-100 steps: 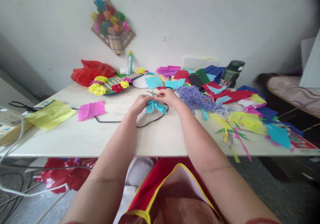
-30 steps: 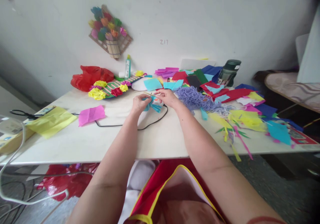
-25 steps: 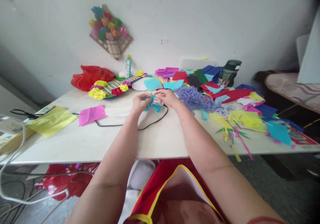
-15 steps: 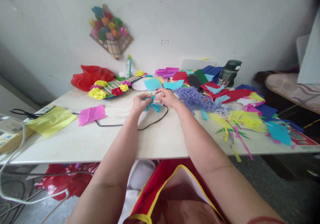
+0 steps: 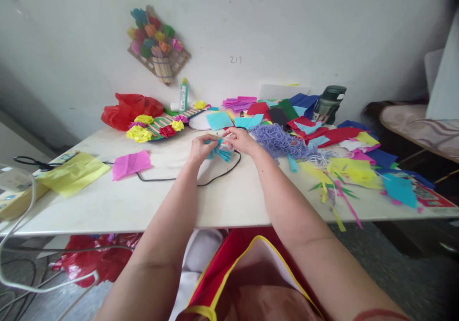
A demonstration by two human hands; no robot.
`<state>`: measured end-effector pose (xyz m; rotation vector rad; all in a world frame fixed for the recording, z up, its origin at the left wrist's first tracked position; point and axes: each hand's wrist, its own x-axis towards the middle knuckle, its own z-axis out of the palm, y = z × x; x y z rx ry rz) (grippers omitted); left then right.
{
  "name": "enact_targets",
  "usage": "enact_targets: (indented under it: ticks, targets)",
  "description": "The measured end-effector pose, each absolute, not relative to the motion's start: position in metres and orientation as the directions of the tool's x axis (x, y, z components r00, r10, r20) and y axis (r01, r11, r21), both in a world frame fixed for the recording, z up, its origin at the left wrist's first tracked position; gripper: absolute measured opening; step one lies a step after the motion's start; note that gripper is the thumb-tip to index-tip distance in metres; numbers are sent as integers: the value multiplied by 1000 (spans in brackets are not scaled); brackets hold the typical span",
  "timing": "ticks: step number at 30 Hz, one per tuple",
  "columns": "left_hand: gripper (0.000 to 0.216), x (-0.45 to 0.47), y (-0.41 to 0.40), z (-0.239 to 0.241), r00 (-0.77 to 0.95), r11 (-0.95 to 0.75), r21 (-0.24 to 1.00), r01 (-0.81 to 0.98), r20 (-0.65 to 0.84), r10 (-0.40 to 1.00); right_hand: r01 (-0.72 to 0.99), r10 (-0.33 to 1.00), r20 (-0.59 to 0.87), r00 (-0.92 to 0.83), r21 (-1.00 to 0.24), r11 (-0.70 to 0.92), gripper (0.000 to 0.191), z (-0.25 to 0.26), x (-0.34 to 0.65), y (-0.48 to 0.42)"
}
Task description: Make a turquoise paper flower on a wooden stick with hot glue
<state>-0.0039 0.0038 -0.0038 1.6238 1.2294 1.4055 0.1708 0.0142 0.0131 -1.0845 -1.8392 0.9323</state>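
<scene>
Bright blue paper (image 5: 224, 155), gathered into a crinkled bunch, ends fanned rightward, thin tan stick (image 5: 211, 135) alongside, in the hands (image 5: 202, 149)
</scene>
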Motion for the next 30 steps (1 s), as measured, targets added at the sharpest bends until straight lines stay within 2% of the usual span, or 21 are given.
enact_targets:
  ticks: [10,19,24,30]
  targets:
    - [19,-4,4,-3,11,-366,902,230,374,927,313,916,193,-351,-898,309,21,12,175,15]
    - [21,-5,4,-5,13,-375,899,225,382,924,292,938,127,-323,-929,227,14,17,174,10]
    - [20,-5,6,-6,-5,-388,899,205,397,918,261,937,110,-333,-944,203,21,20,174,7]
    - [23,-5,4,-5,-26,-326,928,181,336,941,279,946,87,-311,-944,179,22,22,174,5]
